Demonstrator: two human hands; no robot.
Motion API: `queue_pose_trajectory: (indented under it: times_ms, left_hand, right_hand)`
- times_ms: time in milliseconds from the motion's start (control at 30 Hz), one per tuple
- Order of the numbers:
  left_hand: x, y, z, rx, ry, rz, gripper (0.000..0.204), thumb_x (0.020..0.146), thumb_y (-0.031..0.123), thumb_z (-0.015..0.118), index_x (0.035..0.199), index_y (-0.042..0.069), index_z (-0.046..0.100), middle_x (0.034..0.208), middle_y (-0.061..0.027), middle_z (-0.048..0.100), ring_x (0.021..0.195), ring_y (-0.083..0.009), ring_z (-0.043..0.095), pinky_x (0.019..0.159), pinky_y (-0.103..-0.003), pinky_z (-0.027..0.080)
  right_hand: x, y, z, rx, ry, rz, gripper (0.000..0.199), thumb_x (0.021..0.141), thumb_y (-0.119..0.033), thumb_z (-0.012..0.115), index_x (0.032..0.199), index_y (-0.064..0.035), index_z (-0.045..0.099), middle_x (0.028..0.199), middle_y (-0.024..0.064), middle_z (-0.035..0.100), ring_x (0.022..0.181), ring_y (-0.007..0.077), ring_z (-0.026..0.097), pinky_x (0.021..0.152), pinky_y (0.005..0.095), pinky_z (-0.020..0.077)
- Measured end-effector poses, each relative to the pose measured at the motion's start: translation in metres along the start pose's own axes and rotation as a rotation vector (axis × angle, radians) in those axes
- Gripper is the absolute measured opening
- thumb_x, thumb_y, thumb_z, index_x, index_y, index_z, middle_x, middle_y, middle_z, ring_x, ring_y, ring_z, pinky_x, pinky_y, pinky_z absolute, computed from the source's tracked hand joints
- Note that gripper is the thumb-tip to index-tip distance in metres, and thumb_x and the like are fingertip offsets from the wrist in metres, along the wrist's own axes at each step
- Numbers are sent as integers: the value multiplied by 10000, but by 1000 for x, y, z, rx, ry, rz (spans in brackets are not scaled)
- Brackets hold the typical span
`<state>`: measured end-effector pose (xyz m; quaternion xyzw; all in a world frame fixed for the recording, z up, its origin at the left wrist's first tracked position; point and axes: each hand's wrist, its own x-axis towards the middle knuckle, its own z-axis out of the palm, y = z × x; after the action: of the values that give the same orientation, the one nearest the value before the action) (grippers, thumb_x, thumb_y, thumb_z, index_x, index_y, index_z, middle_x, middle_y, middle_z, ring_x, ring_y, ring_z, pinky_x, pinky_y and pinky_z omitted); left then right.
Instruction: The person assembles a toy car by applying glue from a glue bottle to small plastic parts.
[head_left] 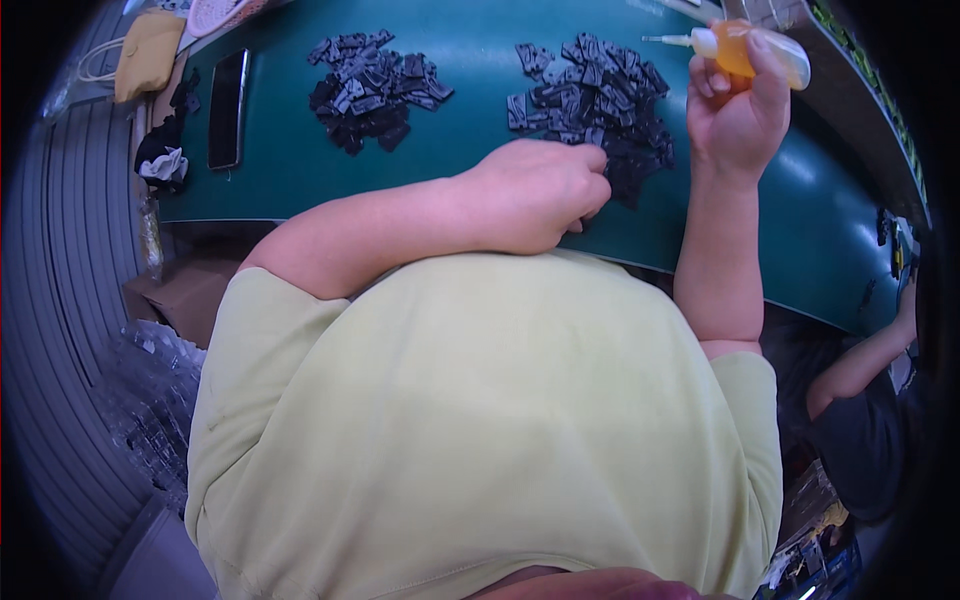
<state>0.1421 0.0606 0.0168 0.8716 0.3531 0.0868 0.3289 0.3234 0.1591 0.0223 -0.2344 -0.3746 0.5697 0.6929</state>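
Observation:
My right hand (pixel 738 110) is raised over the green table (pixel 280 170) and grips a small squeeze bottle (pixel 745 48) of orange liquid, its thin nozzle pointing left. My left hand (pixel 545 195) rests as a loose fist at the near edge of the right pile of small black plastic parts (pixel 590 100); its fingertips press at the pile's lower edge, and I cannot tell whether a part is pinched between them. A second pile of the same black parts (pixel 375 88) lies further left on the table. My yellow-green shirt fills the lower half of the view.
A dark phone (pixel 227 108) lies at the table's left end beside black-and-white cloth (pixel 163 158) and a yellow pouch (pixel 147 52). Cardboard (pixel 185 295) and clear plastic bags (pixel 150 400) sit on the floor at left. Another person's arm (pixel 860 365) reaches in at right.

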Motion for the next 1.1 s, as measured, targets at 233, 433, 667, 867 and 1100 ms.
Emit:
queue_pose_trajectory:
  times_ms: [233, 433, 667, 867, 1100]
  left_hand:
    - [3, -24, -38, -468, 487, -100, 196, 769, -20, 647, 958, 33, 656, 819, -43, 558, 717, -129, 596, 628, -248, 483]
    - [13, -57, -50, -1335, 587, -168, 126, 790, -12, 640, 913, -34, 657, 958, -74, 587, 801, -132, 616, 766, -268, 541]
    - [15, -64, -37, -1260, 621, -263, 271, 790, -10, 652, 1049, -53, 585, 925, -80, 601, 793, -126, 622, 738, -266, 558]
    - [11, -60, -38, -1261, 509, -401, 273, 780, 5, 674, 1024, -60, 571, 828, -93, 630, 684, -132, 639, 634, -246, 562]
    - [10, -58, -39, -1207, 472, -431, 258, 768, 35, 692, 982, -57, 582, 771, -104, 649, 656, -142, 648, 603, -241, 553]
  right_hand:
    - [-2, 3, -1, -58, 91, 20, 291, 839, -201, 589, 1017, 23, 536, 913, 183, 603, 513, 85, 444, 494, 216, 364]
    - [-4, 5, 6, -127, 80, 25, 281, 844, -198, 586, 1008, 26, 542, 905, 185, 612, 501, 78, 452, 486, 215, 377]
    - [-11, 13, 14, -133, 15, 34, 262, 800, -126, 659, 1001, 0, 550, 855, 145, 626, 509, 86, 512, 481, 188, 445]
    - [-22, 26, 18, -368, -62, -102, 266, 774, -69, 688, 994, 1, 557, 860, 133, 632, 532, 82, 542, 476, 177, 443]
    - [-24, 27, 13, -419, -153, -102, 259, 801, -40, 658, 1030, 13, 548, 984, 145, 598, 839, 204, 652, 579, 223, 550]
